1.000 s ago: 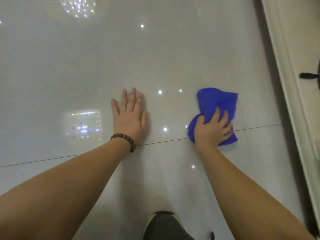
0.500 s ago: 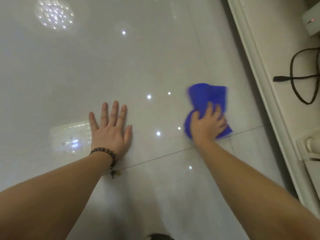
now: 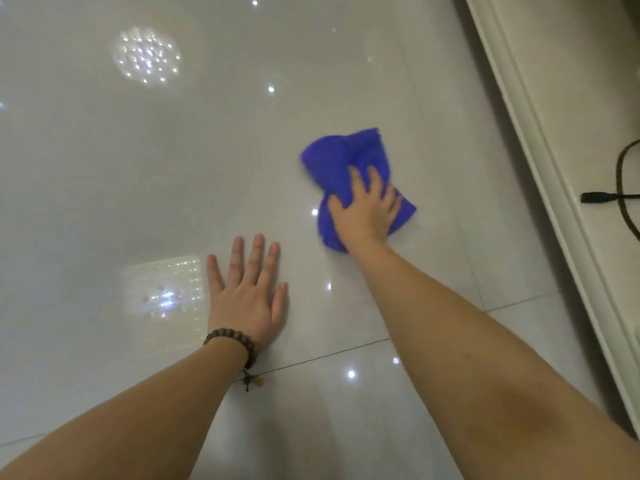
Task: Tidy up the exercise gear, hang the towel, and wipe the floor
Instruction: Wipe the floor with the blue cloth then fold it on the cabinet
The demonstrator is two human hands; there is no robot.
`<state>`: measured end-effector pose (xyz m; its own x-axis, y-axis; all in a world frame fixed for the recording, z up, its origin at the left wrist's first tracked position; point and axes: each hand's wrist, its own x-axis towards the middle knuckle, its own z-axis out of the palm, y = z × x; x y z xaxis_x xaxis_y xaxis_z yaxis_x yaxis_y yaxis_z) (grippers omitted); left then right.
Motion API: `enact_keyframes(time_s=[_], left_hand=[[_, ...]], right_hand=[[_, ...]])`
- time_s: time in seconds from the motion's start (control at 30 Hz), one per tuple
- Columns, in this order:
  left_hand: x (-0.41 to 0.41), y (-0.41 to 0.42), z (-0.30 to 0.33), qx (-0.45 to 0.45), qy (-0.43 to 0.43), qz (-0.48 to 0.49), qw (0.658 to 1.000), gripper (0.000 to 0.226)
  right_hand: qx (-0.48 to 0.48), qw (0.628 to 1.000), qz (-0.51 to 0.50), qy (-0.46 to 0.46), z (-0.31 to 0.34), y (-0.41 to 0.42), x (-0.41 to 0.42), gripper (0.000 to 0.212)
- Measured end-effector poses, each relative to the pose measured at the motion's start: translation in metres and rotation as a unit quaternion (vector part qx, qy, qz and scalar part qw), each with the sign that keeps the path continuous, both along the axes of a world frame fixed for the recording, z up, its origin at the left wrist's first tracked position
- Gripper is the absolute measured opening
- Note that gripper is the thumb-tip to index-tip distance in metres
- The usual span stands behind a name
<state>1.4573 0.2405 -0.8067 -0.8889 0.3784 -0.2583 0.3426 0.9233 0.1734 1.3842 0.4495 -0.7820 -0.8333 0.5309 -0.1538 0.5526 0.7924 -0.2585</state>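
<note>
Moved: blue cloth [image 3: 341, 161] pushed farther from left hand [image 3: 247, 299] | right hand [image 3: 367, 213] grip bunches cloth to wipe floor [image 3: 173, 168] | left hand flat, open, bracing.

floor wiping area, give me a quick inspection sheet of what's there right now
surface: glossy pale tiled floor with grout lines and bright ceiling-light reflections; no dirt or wet patch can be made out.
job's things: bunched blue cloth lying on the floor.
clutter: nothing seen.
hands: right hand presses on the blue cloth, fingers curled into it; left hand rests flat on the floor, fingers spread, with a beaded bracelet at the wrist.
cables: black cable lies beyond the skirting, apart from the cloth.
surroundings: cream skirting runs along the right edge of the floor.
</note>
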Motion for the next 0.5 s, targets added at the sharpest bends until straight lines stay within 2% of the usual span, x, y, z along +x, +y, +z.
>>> enact_keyframes(time_s=[0.03,0.07,0.1,0.13,0.17,0.2,0.23,0.27,0.3,0.33,0.37,0.4,0.47,0.5], left_hand=[[-0.001,0.000,-0.001,-0.002,0.001,0.000,1.000,0.064],[-0.002,0.001,0.000,-0.005,0.001,0.002,1.000,0.064],[-0.002,0.001,0.000,-0.004,0.000,0.002,1.000,0.064],[-0.002,0.000,0.000,-0.001,0.001,0.000,1.000,0.064],[-0.001,0.000,-0.001,0.003,0.004,-0.002,1.000,0.063],[0.000,-0.001,-0.002,0.007,0.006,-0.002,1.000,0.063],[0.000,-0.001,-0.002,0.011,0.008,0.000,1.000,0.062],[0.000,-0.001,-0.002,0.015,0.012,0.002,1.000,0.062],[-0.001,-0.002,-0.003,0.015,0.015,0.002,1.000,0.062],[-0.001,-0.002,-0.002,0.015,0.013,0.003,1.000,0.062],[0.000,-0.002,-0.002,0.013,0.007,0.003,1.000,0.062],[0.000,-0.002,-0.001,0.013,0.003,0.003,1.000,0.062],[0.000,-0.002,0.000,0.017,-0.001,0.003,1.000,0.064],[-0.001,-0.003,0.002,0.016,-0.005,0.000,1.000,0.065]], right_hand=[[0.000,0.982,0.191,0.003,-0.003,-0.036,-0.003,0.066],[-0.005,0.941,0.338,-0.013,-0.005,-0.058,-0.004,0.066],[-0.008,0.908,0.418,-0.014,-0.004,-0.061,-0.009,0.066],[-0.003,0.908,0.418,0.000,-0.006,-0.049,-0.015,0.065],[0.015,0.940,0.341,0.015,-0.009,-0.029,-0.017,0.064],[0.024,0.977,0.212,0.025,-0.011,-0.002,-0.017,0.062],[0.026,0.998,0.049,0.030,-0.012,0.029,-0.012,0.060],[0.009,0.993,-0.112,0.028,-0.009,0.056,-0.003,0.059],[-0.010,0.975,-0.223,0.019,-0.005,0.069,0.008,0.058],[-0.008,0.966,-0.259,0.002,-0.003,0.069,0.020,0.058],[0.006,0.973,-0.229,-0.018,-0.004,0.057,0.032,0.058],[0.022,0.989,-0.148,-0.011,-0.007,0.039,0.047,0.058],[0.025,0.996,0.086,0.027,-0.014,0.006,0.082,0.059],[0.030,0.979,0.200,0.027,-0.017,0.001,0.102,0.059]])
